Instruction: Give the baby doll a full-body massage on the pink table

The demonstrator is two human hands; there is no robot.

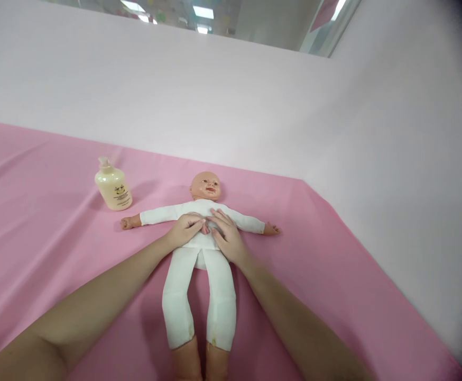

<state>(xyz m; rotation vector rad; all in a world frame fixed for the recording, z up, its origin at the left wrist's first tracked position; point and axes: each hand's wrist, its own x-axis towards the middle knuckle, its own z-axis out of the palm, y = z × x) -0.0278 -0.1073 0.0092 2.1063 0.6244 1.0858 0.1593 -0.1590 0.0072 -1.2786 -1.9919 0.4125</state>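
A baby doll (199,264) lies on its back with its arms stretched out to the sides. Its torso and limbs are white cloth, while the head, hands and lower legs are skin-toned. My left hand (185,229) rests on the left side of the doll's chest, fingers laid over the cloth and thumb pointing inward. On the other side of the chest, my right hand (228,234) lies with its fingers spread. Between the hands is a small pinkish patch I cannot make out. The doll's feet are cut off by the bottom edge.
A pale yellow pump bottle (114,189) stands upright beyond the doll's outstretched hand on the left. Pink cloth (48,222) covers the surface, with some creases. A white wall (155,90) rises behind and to the right, with a window (255,24) at the top.
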